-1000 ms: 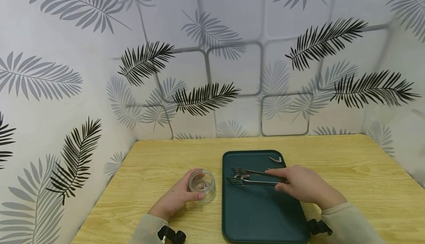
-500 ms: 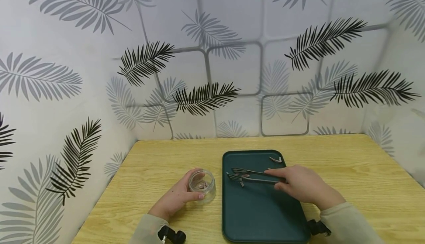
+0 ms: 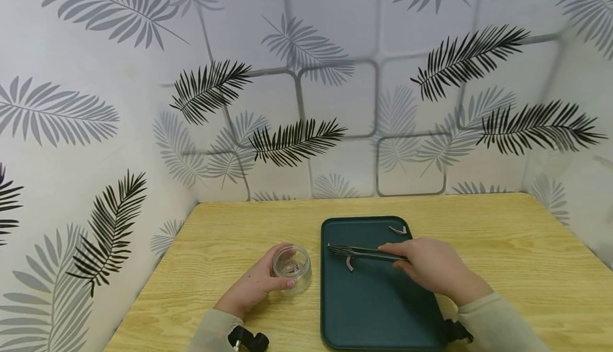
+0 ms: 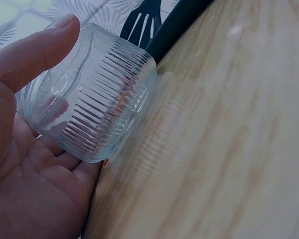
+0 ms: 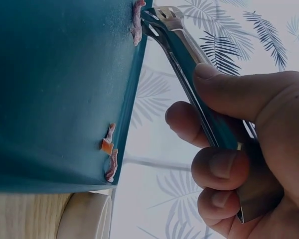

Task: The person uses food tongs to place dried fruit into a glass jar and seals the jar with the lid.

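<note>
In the head view my left hand (image 3: 261, 280) holds a small clear glass jar (image 3: 300, 280) on the table, with a few small pieces inside. The left wrist view shows the ribbed side of the jar (image 4: 104, 94) between thumb and fingers. My right hand (image 3: 433, 267) grips metal tongs (image 3: 371, 253) over the dark green tray (image 3: 373, 309). The tongs' slotted ends are together at a small curved pinkish-brown piece (image 3: 350, 264); whether they clamp it is hard to tell. In the right wrist view that piece (image 5: 137, 22) lies beside the tongs' tips.
Another curved piece (image 3: 398, 230) lies in the tray's far right corner; up close, this piece (image 5: 109, 152) has an orange bit. A beige rounded object (image 5: 84, 216) stands beside the tray, partly out of view. A leaf-patterned wall (image 3: 335, 101) rises behind the wooden table (image 3: 239, 224).
My right hand has squeezed the tongs: their two arms, spread around the curved piece before, are now together. The left hand and jar have stayed in place.
</note>
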Motion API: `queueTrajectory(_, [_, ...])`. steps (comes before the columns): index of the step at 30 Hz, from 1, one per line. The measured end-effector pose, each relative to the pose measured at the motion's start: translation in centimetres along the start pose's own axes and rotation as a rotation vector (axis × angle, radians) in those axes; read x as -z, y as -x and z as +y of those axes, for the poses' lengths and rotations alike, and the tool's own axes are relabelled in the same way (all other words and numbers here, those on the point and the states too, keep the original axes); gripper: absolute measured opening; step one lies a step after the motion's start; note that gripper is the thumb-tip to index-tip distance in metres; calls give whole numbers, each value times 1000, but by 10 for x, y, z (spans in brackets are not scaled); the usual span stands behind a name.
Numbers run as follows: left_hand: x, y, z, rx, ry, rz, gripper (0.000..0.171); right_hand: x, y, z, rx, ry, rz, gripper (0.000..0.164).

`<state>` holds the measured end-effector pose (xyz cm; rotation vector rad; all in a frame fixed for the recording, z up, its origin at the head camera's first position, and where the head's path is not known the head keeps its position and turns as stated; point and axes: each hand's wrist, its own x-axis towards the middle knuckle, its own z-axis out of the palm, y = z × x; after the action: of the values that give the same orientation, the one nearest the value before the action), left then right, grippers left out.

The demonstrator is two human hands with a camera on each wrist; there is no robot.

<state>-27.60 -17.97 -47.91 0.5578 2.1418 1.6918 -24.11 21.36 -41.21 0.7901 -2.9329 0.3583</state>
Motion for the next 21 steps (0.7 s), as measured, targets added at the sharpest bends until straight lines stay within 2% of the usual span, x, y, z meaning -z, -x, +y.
queueTrajectory(15, [-1, -3, 0, -9, 33, -22, 80, 9, 3, 3, -4, -75, -18, 45])
queueTrajectory(21, [-2, -1, -1, -8, 41, -15, 79, 13, 2, 1, 14, -93, 0, 45])
